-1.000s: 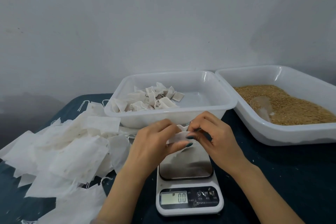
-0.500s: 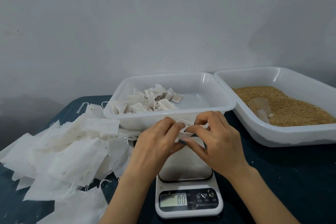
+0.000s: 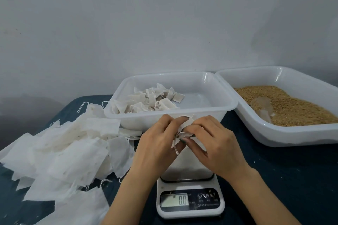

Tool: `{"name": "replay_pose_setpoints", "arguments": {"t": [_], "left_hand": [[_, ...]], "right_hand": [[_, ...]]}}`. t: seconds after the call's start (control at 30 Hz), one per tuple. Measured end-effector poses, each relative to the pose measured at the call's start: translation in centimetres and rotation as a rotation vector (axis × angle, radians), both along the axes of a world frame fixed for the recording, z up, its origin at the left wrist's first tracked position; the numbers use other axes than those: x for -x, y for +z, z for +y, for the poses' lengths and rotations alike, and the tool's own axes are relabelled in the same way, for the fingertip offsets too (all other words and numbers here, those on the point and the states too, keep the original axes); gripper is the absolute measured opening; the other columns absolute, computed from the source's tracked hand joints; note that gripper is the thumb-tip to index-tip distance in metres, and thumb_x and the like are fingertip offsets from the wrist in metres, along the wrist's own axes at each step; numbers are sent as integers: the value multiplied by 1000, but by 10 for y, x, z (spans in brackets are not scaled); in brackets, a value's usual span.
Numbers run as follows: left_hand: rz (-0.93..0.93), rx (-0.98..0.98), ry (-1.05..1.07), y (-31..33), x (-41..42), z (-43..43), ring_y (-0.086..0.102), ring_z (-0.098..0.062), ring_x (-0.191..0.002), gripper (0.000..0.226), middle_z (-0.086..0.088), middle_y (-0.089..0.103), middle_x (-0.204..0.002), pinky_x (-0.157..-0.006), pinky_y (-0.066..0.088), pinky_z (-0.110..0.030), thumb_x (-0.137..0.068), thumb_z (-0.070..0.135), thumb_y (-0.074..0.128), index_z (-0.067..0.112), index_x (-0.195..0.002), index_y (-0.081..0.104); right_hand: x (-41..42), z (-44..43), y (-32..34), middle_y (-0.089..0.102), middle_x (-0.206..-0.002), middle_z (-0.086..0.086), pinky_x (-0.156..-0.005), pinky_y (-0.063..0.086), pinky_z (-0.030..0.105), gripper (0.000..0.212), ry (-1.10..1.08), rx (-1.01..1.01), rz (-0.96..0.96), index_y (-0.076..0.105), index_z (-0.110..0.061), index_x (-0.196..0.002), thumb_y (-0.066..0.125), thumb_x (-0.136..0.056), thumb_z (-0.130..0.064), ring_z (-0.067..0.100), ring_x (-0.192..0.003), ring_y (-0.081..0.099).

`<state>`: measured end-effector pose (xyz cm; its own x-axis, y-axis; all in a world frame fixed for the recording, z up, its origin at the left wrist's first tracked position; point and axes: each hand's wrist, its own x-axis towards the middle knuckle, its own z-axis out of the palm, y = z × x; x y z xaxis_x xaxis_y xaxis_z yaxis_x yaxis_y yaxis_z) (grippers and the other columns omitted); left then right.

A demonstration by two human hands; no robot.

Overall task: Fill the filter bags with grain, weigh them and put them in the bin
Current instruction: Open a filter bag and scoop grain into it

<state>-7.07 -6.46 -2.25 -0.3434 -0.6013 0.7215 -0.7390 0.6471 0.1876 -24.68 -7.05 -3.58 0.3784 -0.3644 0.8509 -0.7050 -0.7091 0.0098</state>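
Filter bag: a small white filter bag (image 3: pixel 187 124) was held up between both hands, above the plate of the scale and just in front of the bin's near wall; a loop of string (image 3: pixel 176 150) dangled from it.
Left hand: the left hand (image 3: pixel 159 144) had its fingers curled in, pinching the left side of the bag, thumb side turned toward the other hand.
Right hand: the right hand (image 3: pixel 214 144) pinched the same bag from the right, fingers bent over its top edge; the fingertips of both hands nearly met.
Scale: a white kitchen scale (image 3: pixel 190 204) sat at the middle of the desk's near edge, its display reading 0.0 and nothing resting on its plate.
Bin: the white plastic bin (image 3: pixel 226 107) stood right behind the scale, with a heap of filled bags (image 3: pixel 148 100) gathered in its left half.
Grain: brown grain (image 3: pixel 296 107) lay in a second white tray (image 3: pixel 292 133) at the desk's right side, touching the bin's right rim; a clear scoop (image 3: pixel 261 107) lay in the grain.
Empty bags: a loose pile of flat white bags (image 3: pixel 73 148) spread across the left side of the desk, reaching to the bin's left corner.
Desk: the desk (image 3: pixel 296 179) had a dark blue top and stood against a pale wall.
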Motion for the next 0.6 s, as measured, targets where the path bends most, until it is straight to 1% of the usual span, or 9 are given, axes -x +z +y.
{"name": "replay_pose_setpoints", "arguments": {"t": [0.13, 0.2, 0.3, 0.37, 0.47, 0.53, 0.6], "left_hand": [[54, -39, -54, -1, 1, -1, 57, -4, -76, 62, 3, 54, -107, -58, 56, -30, -73, 19, 83, 26, -127, 55], [92, -76, -89, -1, 2, 0, 58, -3, -81, 62, 6, 51, -114, -65, 57, -32, -76, 23, 78, 29, -131, 51], [135, -130, -132, -1, 5, 1, 57, -1, -96, 66, 12, 46, -123, -75, 55, -27, -77, 25, 72, 32, -136, 44], [199, -175, -167, -2, 6, 1, 56, 1, -108, 69, 12, 48, -128, -81, 53, -25, -76, 23, 70, 31, -138, 41], [284, -286, -224, -5, 7, -1, 56, -3, -121, 75, 14, 53, -131, -90, 52, -27, -73, 18, 71, 27, -141, 41], [326, -395, -261, -6, 6, -2, 56, -5, -123, 83, 15, 56, -132, -95, 50, -27, -72, 18, 77, 33, -143, 37], [331, -471, -281, -8, 6, -3, 60, -6, -119, 84, 16, 62, -126, -94, 50, -25, -74, 18, 79, 40, -142, 35]], "right_hand": [[0, 1, 1, 60, -88, 3, -64, 51, 26, 28, -2, -32, -66, 72, -11, -95, 59, -98, -35, 15, -81, 56], [-1, 2, 2, 58, -85, 3, -62, 49, 25, 29, 5, -37, -108, 72, -11, -92, 58, -99, -34, 14, -78, 54], [0, 2, 3, 57, -82, 2, -62, 45, 23, 24, 41, -45, -148, 71, -12, -90, 59, -97, -31, 13, -76, 51], [-1, 3, 4, 56, -82, 1, -62, 44, 22, 18, 71, -60, -149, 72, -13, -89, 62, -95, -27, 12, -76, 51], [-3, 5, 2, 56, -84, -1, -62, 45, 23, 11, 131, -107, -141, 73, -14, -89, 66, -90, -22, 11, -77, 51], [-6, 6, 1, 56, -86, -2, -63, 45, 23, 8, 175, -138, -151, 72, -14, -88, 67, -89, -21, 10, -79, 51], [-8, 6, 0, 57, -88, -2, -66, 43, 21, 7, 211, -157, -168, 70, -14, -87, 69, -87, -21, 7, -82, 49]]}}
